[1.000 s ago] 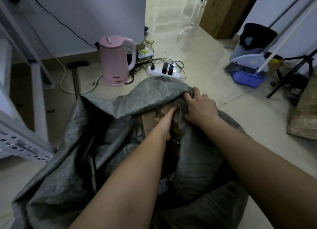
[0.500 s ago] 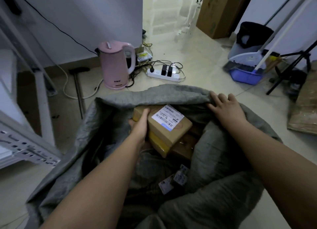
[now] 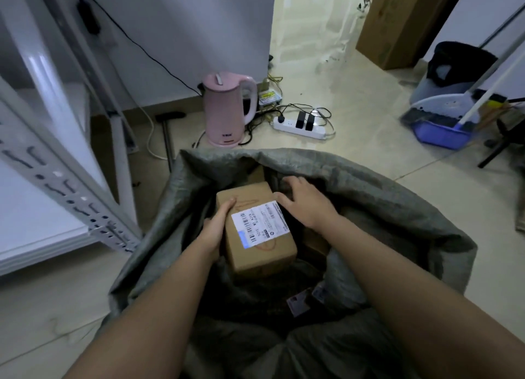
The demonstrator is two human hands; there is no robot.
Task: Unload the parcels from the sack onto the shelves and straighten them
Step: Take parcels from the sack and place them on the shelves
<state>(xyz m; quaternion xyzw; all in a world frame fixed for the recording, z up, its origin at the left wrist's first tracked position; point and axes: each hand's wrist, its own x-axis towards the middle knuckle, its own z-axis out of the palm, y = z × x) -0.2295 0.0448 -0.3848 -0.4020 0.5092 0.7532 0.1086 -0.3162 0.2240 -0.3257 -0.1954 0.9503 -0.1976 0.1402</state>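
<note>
A grey woven sack [image 3: 392,196] lies open on the floor in front of me. Above its mouth is a brown cardboard parcel [image 3: 264,250] with a white shipping label on top. My left hand [image 3: 217,228] grips the parcel's left side, thumb on its top edge. My right hand [image 3: 305,202] rests against the parcel's far right corner, fingers spread over the sack's inside. More brown parcels [image 3: 315,245] lie deeper in the sack, mostly in shadow. The white metal shelf [image 3: 42,236] stands at the left.
A pink kettle [image 3: 227,108] and a white power strip [image 3: 298,125] with cables sit on the floor behind the sack. A blue dustpan with broom [image 3: 443,131] and a tall cardboard box [image 3: 397,23] stand at the right. A slotted shelf post [image 3: 65,191] runs close to the sack's left edge.
My right hand left the sack's rim and came in to the parcel's right corner. The parcel has turned lengthwise and risen out of the sack in my left hand.
</note>
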